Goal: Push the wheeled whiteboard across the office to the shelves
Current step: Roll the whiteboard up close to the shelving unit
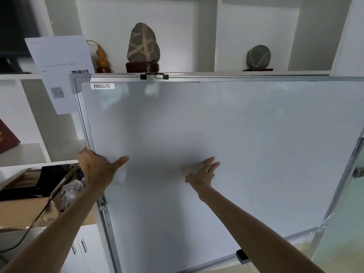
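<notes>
The whiteboard (226, 134), white with a silver metal frame and a REDS label at its top left corner, fills most of the view and stands right in front of the white shelves (35, 154). My left hand (98, 164) wraps the board's left frame edge, thumb lying across the front surface. My right hand (202, 172) presses flat on the board's middle with fingers spread, holding nothing. The board's wheels are out of view.
Two display stones (143, 44) (258, 57) and a wooden gourd (101, 58) stand on the shelf above the board. Papers (59, 62) hang at the left. A cardboard box (23, 209) with plastic bottles (71, 191) sits on a low white cabinet (84, 249).
</notes>
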`<state>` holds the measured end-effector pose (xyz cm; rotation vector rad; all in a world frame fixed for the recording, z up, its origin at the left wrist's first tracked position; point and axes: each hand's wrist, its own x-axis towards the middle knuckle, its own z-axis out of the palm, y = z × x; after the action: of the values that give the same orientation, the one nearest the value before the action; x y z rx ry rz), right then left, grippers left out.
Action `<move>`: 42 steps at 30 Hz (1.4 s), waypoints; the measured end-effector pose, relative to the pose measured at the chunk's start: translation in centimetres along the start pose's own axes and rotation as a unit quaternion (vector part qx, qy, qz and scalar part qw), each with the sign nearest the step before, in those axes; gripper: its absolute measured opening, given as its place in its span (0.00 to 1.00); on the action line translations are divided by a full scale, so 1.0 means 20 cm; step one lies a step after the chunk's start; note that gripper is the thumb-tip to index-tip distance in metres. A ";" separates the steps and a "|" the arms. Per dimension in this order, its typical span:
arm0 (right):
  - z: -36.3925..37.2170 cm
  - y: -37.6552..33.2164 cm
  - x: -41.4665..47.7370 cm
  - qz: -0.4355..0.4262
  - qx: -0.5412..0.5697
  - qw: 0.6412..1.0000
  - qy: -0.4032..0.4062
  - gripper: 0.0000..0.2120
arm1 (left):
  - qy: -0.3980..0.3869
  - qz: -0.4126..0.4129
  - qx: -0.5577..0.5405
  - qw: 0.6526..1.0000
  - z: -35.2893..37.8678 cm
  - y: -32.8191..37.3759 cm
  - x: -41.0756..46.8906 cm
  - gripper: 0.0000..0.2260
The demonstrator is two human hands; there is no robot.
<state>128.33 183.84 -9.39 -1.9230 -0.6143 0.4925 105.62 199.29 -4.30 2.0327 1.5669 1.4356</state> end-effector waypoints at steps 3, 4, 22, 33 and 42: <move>0.03 -0.02 0.04 0.005 0.000 1.000 0.003 0.54 | -0.004 -0.004 -0.032 0.999 0.04 -0.01 0.04 0.44; 0.04 -0.02 0.06 0.004 0.000 1.000 0.005 0.54 | -0.001 -0.001 -0.038 0.999 0.05 -0.02 0.06 0.44; 0.15 -0.06 0.24 0.005 0.009 1.000 0.014 0.55 | -0.086 0.017 0.066 0.994 0.28 -0.16 0.35 0.56; 0.20 -0.03 0.32 -0.012 0.008 0.999 0.035 0.54 | -0.071 0.037 0.003 0.997 0.30 -0.11 0.37 0.64; 0.26 -0.03 0.33 0.005 0.014 0.999 0.041 0.55 | -0.034 0.050 -0.073 0.996 0.26 -0.08 0.35 0.50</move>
<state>130.34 191.78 -11.35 -1.9108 -0.5424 0.4238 108.42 207.72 -4.21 2.0756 1.3104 1.4537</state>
